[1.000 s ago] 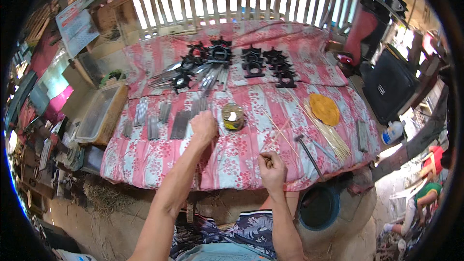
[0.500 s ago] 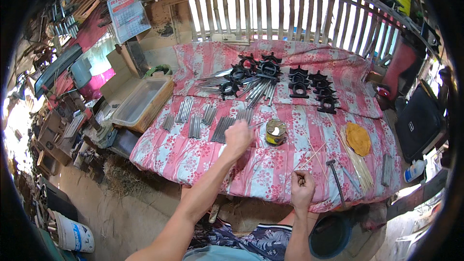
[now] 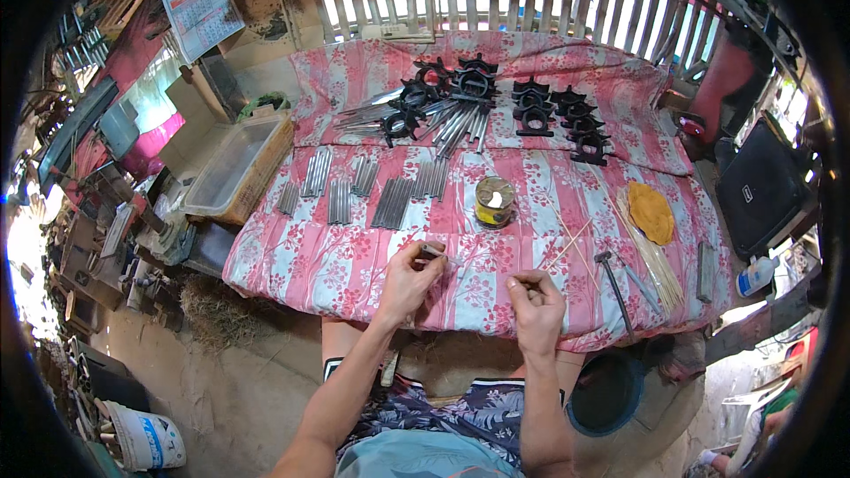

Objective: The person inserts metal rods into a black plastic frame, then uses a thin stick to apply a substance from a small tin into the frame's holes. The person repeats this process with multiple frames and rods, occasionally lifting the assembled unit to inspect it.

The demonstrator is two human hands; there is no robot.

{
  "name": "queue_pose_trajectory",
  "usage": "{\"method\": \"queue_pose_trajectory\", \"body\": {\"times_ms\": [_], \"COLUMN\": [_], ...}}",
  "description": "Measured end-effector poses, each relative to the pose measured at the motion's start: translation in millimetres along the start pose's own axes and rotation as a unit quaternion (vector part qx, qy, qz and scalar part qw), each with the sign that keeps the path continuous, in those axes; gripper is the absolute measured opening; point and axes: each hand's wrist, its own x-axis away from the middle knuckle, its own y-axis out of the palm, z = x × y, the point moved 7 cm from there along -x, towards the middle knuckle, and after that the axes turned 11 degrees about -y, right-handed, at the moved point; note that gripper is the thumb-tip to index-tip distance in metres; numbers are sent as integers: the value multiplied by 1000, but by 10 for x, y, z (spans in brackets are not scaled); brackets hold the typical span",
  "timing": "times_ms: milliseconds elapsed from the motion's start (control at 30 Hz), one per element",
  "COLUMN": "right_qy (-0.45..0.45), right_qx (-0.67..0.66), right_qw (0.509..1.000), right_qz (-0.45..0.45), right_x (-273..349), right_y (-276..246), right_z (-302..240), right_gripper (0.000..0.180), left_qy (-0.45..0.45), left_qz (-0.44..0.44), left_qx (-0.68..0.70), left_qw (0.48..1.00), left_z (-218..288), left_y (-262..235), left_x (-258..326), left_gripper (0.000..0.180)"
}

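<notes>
Currently, the left hand (image 3: pixel 410 281) pinches a short greyish piece (image 3: pixel 431 250) between thumb and fingers, at the near part of the floral cloth (image 3: pixel 465 305). The right hand (image 3: pixel 537 312), well apart from it, has its fingers curled toward the thumb; whether it grips anything cannot be determined. Grey rods (image 3: pixel 391 204) lie side by side beyond the left hand, left of a yellow-banded container (image 3: pixel 494 204), and a hammer (image 3: pixel 614 290) rests right of the right hand.
</notes>
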Motion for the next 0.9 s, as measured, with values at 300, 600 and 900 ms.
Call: {"method": "queue_pose_trajectory", "body": {"times_ms": [300,600,900], "right_qy": [2,-168,-240], "right_qx": [5,66,190], "right_qw": [1000,981,945], "right_qz": [-23,-66,-112], "right_x": [225,244,273], "right_y": [430,643,735], "right_z": [-436,-722,-798], "right_gripper": [7,9,10], "left_qy": [-73,-92,-79], "left_qz": [-158,-198,-171], "left_qx": [333,422,404], "left_qw": [927,880,895], "left_z": [138,146,74], "left_y": [236,310,289], "left_x": [685,833,793], "left_gripper": [39,36,34]}}
